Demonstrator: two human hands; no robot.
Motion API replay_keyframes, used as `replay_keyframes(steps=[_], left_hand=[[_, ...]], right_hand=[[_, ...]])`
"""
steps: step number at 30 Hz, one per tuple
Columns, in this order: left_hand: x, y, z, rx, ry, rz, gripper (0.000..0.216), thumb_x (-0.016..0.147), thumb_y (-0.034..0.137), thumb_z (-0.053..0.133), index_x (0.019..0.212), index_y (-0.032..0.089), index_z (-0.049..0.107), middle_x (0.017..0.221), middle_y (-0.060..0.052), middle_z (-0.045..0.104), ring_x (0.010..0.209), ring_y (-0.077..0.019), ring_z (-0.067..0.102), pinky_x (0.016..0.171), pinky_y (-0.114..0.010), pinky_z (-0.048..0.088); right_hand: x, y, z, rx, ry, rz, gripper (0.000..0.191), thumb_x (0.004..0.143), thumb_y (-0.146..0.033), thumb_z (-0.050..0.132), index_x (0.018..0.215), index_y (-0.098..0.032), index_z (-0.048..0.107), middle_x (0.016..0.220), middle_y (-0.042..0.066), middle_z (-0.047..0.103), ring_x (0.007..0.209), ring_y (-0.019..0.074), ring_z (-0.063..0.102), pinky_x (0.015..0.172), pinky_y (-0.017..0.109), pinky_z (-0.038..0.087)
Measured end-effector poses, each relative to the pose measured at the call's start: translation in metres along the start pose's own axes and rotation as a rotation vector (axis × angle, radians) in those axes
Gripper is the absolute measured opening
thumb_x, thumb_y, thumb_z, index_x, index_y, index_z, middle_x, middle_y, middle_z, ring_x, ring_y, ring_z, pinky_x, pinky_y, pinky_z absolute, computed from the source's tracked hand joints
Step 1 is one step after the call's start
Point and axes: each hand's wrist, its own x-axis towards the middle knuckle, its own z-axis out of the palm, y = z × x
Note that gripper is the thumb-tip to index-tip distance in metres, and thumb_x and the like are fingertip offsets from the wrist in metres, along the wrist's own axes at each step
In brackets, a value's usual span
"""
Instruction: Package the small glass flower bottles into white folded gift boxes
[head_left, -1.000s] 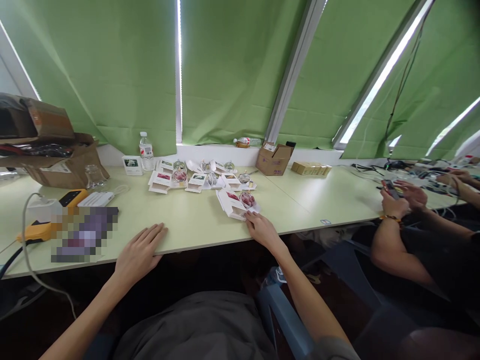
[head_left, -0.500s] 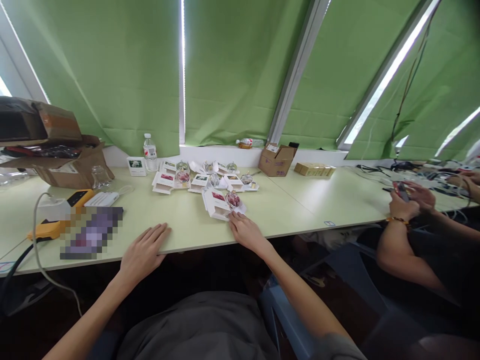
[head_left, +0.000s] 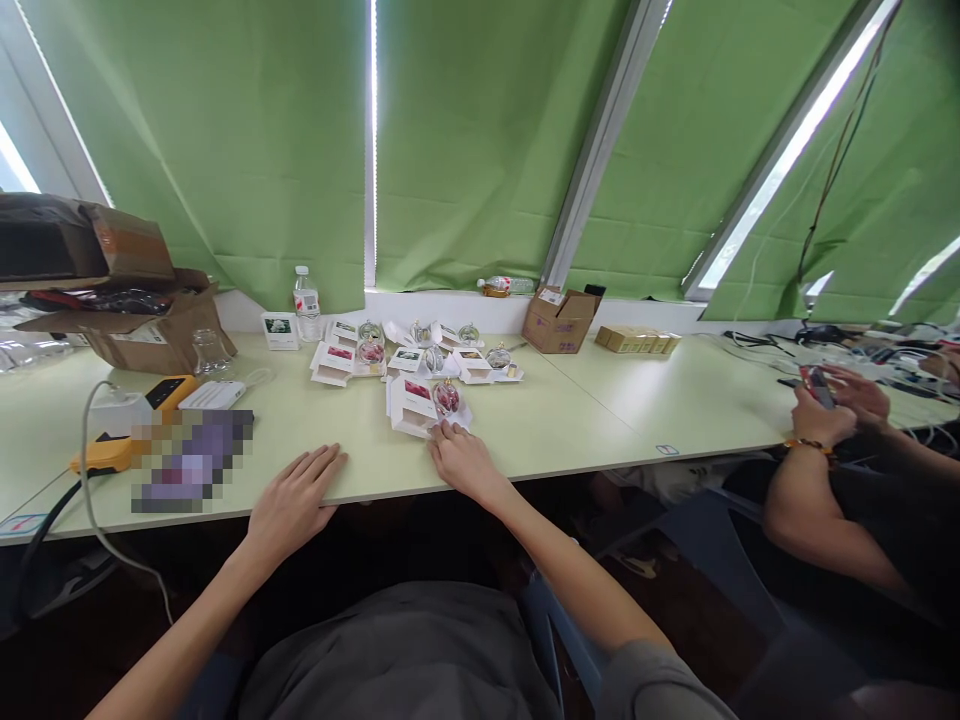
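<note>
The left hand (head_left: 292, 500) is spread flat on the surface (head_left: 555, 425); the red-printed white box (head_left: 412, 403) is touched by the right hand (head_left: 466, 464), whose grip cannot be determined

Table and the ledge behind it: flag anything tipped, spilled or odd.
One clear bottle lies on its side along the ledge, odd beside the upright bottle standing on the table. Around the opened white box at the right hand, no spill or damage shows.
</note>
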Motion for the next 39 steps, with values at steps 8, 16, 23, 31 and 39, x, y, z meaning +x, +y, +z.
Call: replay_keyframes(steps=[8,16,23,31,39], left_hand=[[-0.001,0.000,0.000,0.020,-0.034,-0.007,0.061,0.075,0.017,0.055,0.136,0.017,0.050,0.146,-0.011,0.045,0.132,-0.0312,0.045,0.112,-0.048,0.035],[0.000,0.001,-0.002,-0.012,-0.007,-0.004,0.057,0.078,0.019,0.055,0.135,0.019,0.051,0.145,-0.010,0.047,0.132,-0.0306,0.046,0.111,-0.047,0.037],[0.001,0.001,0.001,0.025,-0.002,0.010,0.057,0.086,0.046,0.057,0.136,0.018,0.050,0.145,-0.013,0.046,0.131,-0.0318,0.047,0.112,-0.047,0.035],[0.004,0.000,-0.002,-0.040,0.014,-0.015,0.074,0.079,0.071,0.052,0.130,0.017,0.056,0.138,-0.015,0.054,0.124,-0.0347,0.053,0.107,-0.049,0.039],[0.042,-0.008,-0.021,-0.428,-0.103,-0.277,0.049,0.091,0.057,0.043,0.114,0.020,0.064,0.112,-0.008,0.070,0.105,-0.0262,0.065,0.091,-0.037,0.050]], right_hand=[[0.009,-0.019,0.001,-0.006,-0.008,-0.051,0.046,0.100,-0.032,0.028,0.131,-0.007,0.051,0.126,0.022,0.058,0.114,0.0322,0.055,0.096,0.041,0.041],[0.016,-0.029,0.002,-0.021,-0.011,-0.097,0.042,0.097,-0.025,0.033,0.129,-0.007,0.054,0.121,0.022,0.061,0.108,0.0326,0.058,0.091,0.041,0.043],[0.016,-0.032,0.002,-0.008,-0.003,-0.084,0.041,0.096,-0.022,0.033,0.128,-0.008,0.054,0.117,0.020,0.064,0.105,0.0299,0.059,0.091,0.039,0.043],[0.014,-0.030,0.003,0.043,0.038,-0.067,0.041,0.089,-0.018,0.041,0.126,-0.010,0.057,0.119,0.017,0.065,0.109,0.0284,0.058,0.094,0.037,0.041],[0.014,-0.028,0.006,0.076,0.051,-0.065,0.040,0.088,-0.017,0.042,0.123,-0.011,0.060,0.117,0.016,0.065,0.108,0.0288,0.057,0.093,0.036,0.040]])
